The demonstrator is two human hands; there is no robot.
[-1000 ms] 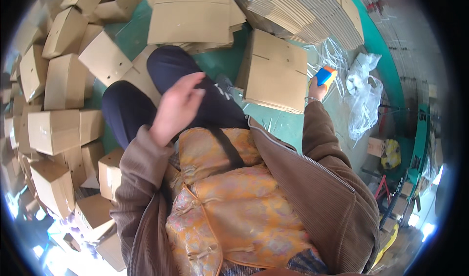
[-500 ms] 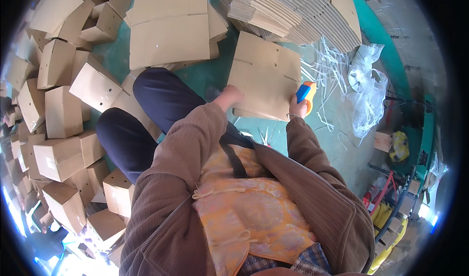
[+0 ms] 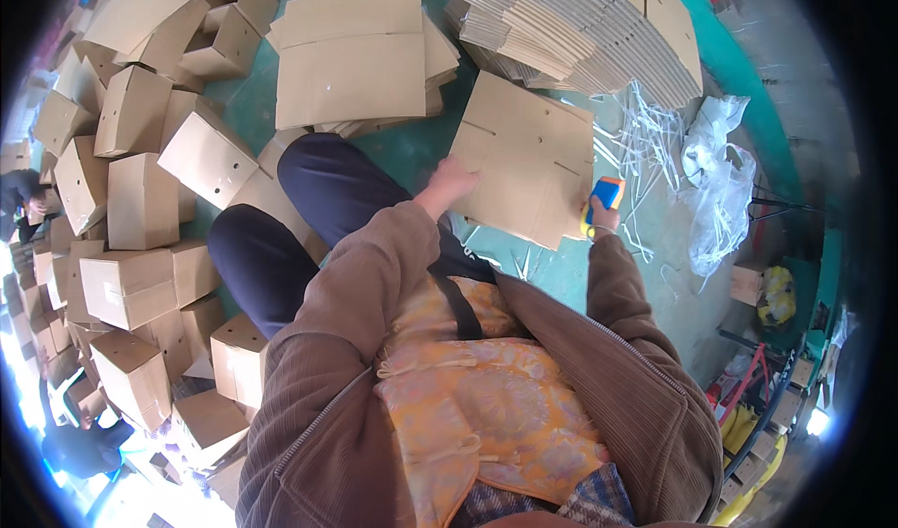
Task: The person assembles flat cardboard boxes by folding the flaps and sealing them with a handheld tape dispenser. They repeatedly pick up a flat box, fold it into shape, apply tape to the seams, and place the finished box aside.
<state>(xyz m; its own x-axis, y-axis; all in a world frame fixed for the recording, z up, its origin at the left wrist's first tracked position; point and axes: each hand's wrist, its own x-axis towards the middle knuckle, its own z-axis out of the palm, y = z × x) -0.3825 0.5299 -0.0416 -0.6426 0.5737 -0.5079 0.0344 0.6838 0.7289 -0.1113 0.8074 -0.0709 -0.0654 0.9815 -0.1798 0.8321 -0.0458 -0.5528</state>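
Observation:
A folded flat cardboard box [image 3: 524,159] lies in front of me, with slots and small holes in its top face. At its left edge is my left hand [image 3: 451,184], its fingers closed on the cardboard. My right hand [image 3: 605,216] is by the lower right corner and grips a blue and orange tape dispenser [image 3: 608,192]. Parts of the right fingers are hidden behind the dispenser. Just below the box, a pair of scissors [image 3: 524,266] lies on the green floor.
Flat cardboard sheets [image 3: 351,70] are piled ahead of my knees, beside a tall stack of flattened boxes [image 3: 571,37]. Assembled boxes [image 3: 140,201] crowd the left side. White straps [image 3: 645,149] and a clear plastic bag [image 3: 720,191] lie at right. Another person [image 3: 84,444] is at far lower left.
My left hand has come onto the box's left edge. The box has turned slightly clockwise. My right hand has tilted the tape dispenser beside the corner. The whole view has shifted a little.

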